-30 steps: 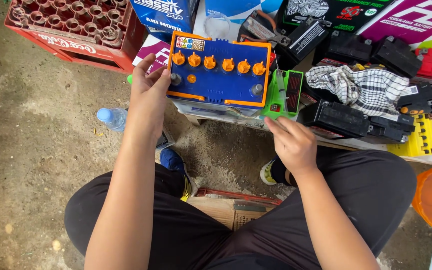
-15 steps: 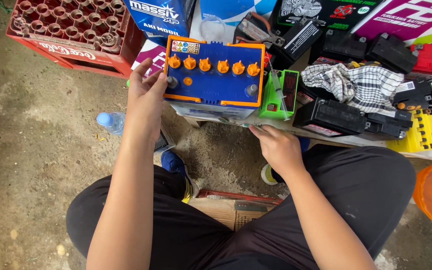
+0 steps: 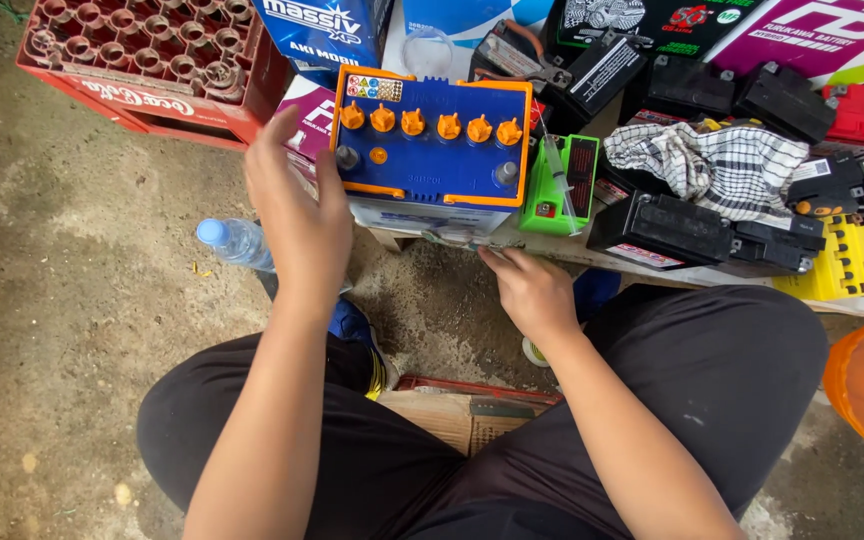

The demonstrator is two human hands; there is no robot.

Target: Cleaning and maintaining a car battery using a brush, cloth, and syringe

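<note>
Bottle (image 3: 235,241) left of battery (image 3: 430,150)

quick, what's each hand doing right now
Left hand: open, flat against the left side of the blue battery, holding nothing.
Right hand: fingers curled at the battery's lower front edge; a grip cannot be told.

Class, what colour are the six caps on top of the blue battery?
Orange caps, seen in the head view.

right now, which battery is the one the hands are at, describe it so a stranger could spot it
Start at the red bottle crate at top left and go right to the low bench crowded with batteries. The left hand is at the big blue battery, the right hand just below it. It alone has an orange rim and six orange caps; its neighbours are smaller, black or green.
</note>
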